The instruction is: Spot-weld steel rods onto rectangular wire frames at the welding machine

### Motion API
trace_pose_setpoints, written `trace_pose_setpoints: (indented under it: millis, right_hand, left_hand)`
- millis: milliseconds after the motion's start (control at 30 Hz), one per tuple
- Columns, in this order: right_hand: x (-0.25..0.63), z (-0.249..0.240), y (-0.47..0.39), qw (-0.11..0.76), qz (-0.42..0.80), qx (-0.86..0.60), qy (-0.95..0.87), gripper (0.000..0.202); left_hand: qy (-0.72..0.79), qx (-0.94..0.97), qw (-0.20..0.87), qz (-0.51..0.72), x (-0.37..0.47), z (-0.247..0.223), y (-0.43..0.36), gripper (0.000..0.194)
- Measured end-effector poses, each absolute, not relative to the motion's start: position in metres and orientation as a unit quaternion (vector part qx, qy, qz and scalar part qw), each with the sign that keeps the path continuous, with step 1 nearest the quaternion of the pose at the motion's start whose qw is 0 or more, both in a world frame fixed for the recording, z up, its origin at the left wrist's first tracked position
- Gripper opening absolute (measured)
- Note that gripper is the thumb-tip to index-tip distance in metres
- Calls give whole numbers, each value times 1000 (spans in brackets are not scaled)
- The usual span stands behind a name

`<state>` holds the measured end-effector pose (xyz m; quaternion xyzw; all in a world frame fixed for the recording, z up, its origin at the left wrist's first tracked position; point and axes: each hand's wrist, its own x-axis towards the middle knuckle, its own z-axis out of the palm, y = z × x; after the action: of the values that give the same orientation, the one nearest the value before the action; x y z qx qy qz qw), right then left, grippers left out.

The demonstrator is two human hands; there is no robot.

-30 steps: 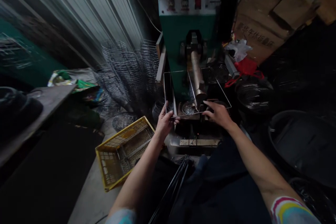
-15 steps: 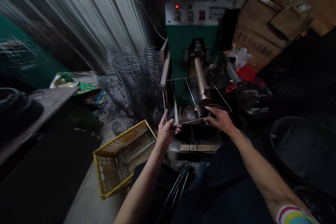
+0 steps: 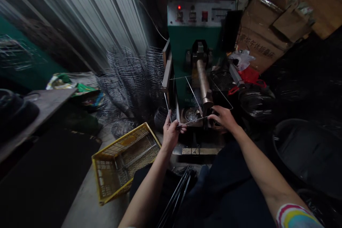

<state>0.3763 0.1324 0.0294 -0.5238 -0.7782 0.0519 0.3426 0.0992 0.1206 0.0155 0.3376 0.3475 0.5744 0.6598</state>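
Note:
A thin rectangular wire frame (image 3: pixel 193 91) with a crossbar is held level between my two hands, at the front of a green machine (image 3: pixel 181 42). My left hand (image 3: pixel 171 128) is closed round its near left corner. My right hand (image 3: pixel 223 118) pinches the near side, close below the end of the machine's thick metal arm (image 3: pixel 204 83). That arm hides part of the frame's far side. Under the frame sits a round dish (image 3: pixel 191 115) of small metal bits. Several straight metal rods (image 3: pixel 176 196) lie by my lap.
A yellow plastic crate (image 3: pixel 100 181) with some wire pieces inside stands at lower left. Behind it rise stacks of wire rings (image 3: pixel 127 74). At right are a cardboard box (image 3: pixel 256 42), a red bag (image 3: pixel 252 75) and a large black tub (image 3: pixel 278 139). A bench (image 3: pixel 50 105) is at far left.
The near side of the wire frame has tilted slightly, its right end rising with my right hand. Both hands keep their hold. The whole view has shifted a little.

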Motion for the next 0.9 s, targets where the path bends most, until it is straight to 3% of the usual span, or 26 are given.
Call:
trace_pose_setpoints:
  millis: [367,500,600,733,900]
  right_hand:
    - [378,18,132,346,74,-523,-775,50]
    - [404,19,138,354,40,-607,-710,57]
    - [427,24,147,414,138,-695,-572,56]
    - [429,24,128,446,268,-687,-507,64]
    - [402,-18,-7,475,422,-649,-418,54]
  left_hand:
    - [361,348,650,571,98,10,125,86]
    - [354,358,656,562,97,9,130,88]
    - [345,359,664,558,99,12,132,93]
    - [343,372,660,555,90,14,102,94]
    - [404,340,695,487,50,-21,10,94]
